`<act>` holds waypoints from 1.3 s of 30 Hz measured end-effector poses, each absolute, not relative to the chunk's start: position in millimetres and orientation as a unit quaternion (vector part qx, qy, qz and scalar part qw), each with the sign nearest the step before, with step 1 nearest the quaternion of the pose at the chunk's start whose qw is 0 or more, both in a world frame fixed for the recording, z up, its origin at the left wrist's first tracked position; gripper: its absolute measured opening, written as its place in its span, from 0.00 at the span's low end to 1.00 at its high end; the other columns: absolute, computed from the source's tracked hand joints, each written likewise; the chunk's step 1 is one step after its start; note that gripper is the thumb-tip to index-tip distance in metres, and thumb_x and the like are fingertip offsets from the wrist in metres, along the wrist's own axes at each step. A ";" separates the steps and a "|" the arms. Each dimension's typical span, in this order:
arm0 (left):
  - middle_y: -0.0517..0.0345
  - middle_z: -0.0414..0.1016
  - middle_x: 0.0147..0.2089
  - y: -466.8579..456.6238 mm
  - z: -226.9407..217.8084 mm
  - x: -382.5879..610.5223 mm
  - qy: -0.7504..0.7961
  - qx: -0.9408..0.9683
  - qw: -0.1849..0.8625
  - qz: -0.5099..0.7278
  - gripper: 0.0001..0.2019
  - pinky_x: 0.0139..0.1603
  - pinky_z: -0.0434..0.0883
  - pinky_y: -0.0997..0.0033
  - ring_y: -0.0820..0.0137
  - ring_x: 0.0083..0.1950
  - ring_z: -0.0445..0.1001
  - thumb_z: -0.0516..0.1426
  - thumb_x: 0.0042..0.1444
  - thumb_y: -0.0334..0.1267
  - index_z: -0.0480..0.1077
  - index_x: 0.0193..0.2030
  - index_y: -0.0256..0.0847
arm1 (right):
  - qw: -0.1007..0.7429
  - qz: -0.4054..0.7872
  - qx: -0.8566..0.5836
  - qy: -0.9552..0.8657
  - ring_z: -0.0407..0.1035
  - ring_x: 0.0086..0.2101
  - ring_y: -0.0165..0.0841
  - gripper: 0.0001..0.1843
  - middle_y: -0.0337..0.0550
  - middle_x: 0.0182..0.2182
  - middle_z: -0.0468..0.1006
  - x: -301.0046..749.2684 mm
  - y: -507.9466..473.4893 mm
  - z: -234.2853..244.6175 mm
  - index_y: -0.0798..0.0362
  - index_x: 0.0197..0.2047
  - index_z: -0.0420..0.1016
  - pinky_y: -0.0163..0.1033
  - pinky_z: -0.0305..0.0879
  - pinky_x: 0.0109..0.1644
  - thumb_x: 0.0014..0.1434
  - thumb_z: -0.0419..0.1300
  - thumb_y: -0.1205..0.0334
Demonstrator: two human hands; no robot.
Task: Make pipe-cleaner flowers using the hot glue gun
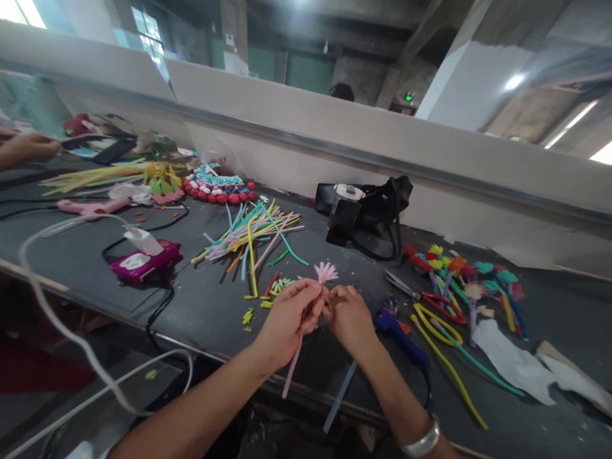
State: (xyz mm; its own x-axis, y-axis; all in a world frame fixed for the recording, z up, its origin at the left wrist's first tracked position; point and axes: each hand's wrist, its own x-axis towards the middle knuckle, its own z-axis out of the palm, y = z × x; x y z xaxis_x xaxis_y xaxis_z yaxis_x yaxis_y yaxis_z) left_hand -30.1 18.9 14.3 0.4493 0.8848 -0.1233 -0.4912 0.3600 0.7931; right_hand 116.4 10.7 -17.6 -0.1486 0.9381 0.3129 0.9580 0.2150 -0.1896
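Note:
A pink pipe-cleaner flower (326,273) stands upright above my fingertips, its petals fanned out. My left hand (291,315) is closed round its stem, and the pink stem's lower end (292,370) hangs below that hand. My right hand (348,319) is closed too, its fingertips pinching at the flower's base against the left fingers; the exact grip is hidden. Just right of my right hand lies a blue glue gun (400,335), with a translucent glue stick (340,396) sticking out toward the table edge. Short cut pieces (282,287) lie behind my left hand.
Loose pipe cleaners (253,233) lie in a heap ahead. Red-handled scissors (425,298), finished flowers (459,274) and white paper (514,360) are on the right. A purple power strip (146,261) with a white cable stands left. Behind are a black bag (382,204) and phone (343,222). Another person's hand (31,150) shows far left.

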 end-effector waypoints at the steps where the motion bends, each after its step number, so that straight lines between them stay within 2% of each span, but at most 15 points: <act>1: 0.68 0.61 0.18 18.8 14.6 -30.3 0.280 0.350 0.777 0.442 0.10 0.15 0.43 0.79 0.84 0.14 0.48 0.61 0.53 0.43 0.70 0.32 0.37 | 0.187 -0.022 -0.625 -0.758 0.66 0.39 0.41 0.06 0.50 0.35 0.76 115.1 10.8 -18.2 0.52 0.33 0.77 0.44 0.61 0.42 0.58 0.58 0.67; 6: 0.68 0.61 0.19 18.4 16.1 -30.9 0.285 0.348 0.770 0.453 0.09 0.15 0.44 0.80 0.84 0.15 0.48 0.60 0.54 0.41 0.70 0.32 0.36 | 0.253 0.014 -0.624 -0.739 0.68 0.37 0.38 0.06 0.46 0.33 0.77 118.1 5.6 -15.4 0.53 0.34 0.73 0.42 0.62 0.43 0.58 0.55 0.69; 10: 0.68 0.61 0.19 17.8 15.2 -28.6 0.290 0.359 0.765 0.450 0.09 0.15 0.45 0.80 0.84 0.15 0.49 0.60 0.54 0.41 0.70 0.33 0.36 | 0.332 0.059 -0.620 -0.708 0.70 0.32 0.32 0.05 0.39 0.30 0.76 126.0 -7.1 -11.4 0.52 0.35 0.69 0.35 0.65 0.38 0.61 0.52 0.65; 18: 0.67 0.62 0.21 13.0 6.9 -14.0 0.294 0.387 0.766 0.420 0.13 0.16 0.44 0.80 0.84 0.17 0.50 0.63 0.52 0.43 0.66 0.29 0.37 | 0.423 0.071 -0.599 -0.676 0.68 0.30 0.29 0.04 0.37 0.30 0.74 129.7 -31.9 -3.2 0.51 0.36 0.70 0.34 0.65 0.37 0.61 0.54 0.64; 26: 0.68 0.61 0.20 8.2 5.6 0.5 0.307 0.399 0.770 0.392 0.14 0.17 0.42 0.78 0.84 0.16 0.49 0.63 0.52 0.44 0.66 0.30 0.37 | 0.422 -0.038 -0.584 -0.693 0.67 0.31 0.31 0.03 0.38 0.29 0.73 132.8 -42.9 4.8 0.51 0.36 0.71 0.36 0.63 0.36 0.61 0.56 0.66; 36: 0.68 0.59 0.21 5.9 10.4 -0.8 0.302 0.416 0.739 0.435 0.16 0.17 0.46 0.80 0.83 0.18 0.51 0.62 0.53 0.45 0.62 0.28 0.38 | 0.473 -0.069 -0.578 -0.661 0.65 0.26 0.27 0.03 0.35 0.27 0.71 136.0 -58.2 12.7 0.51 0.36 0.72 0.32 0.63 0.33 0.62 0.58 0.65; 39: 0.69 0.59 0.21 9.2 12.2 -5.3 0.295 0.402 0.745 0.443 0.16 0.17 0.46 0.80 0.83 0.18 0.50 0.63 0.53 0.45 0.62 0.27 0.38 | 0.449 -0.068 -0.587 -0.670 0.67 0.29 0.29 0.04 0.37 0.29 0.72 145.6 -56.3 8.4 0.51 0.38 0.72 0.35 0.64 0.35 0.62 0.56 0.67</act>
State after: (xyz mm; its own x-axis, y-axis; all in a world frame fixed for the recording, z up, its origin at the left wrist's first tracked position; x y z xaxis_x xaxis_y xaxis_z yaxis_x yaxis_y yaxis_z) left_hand -5.3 9.2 12.2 0.4343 0.8968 -0.0842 -0.4228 0.2855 0.8601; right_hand 145.6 -56.3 8.4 0.0923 0.7257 0.6818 0.8477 0.3019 -0.4361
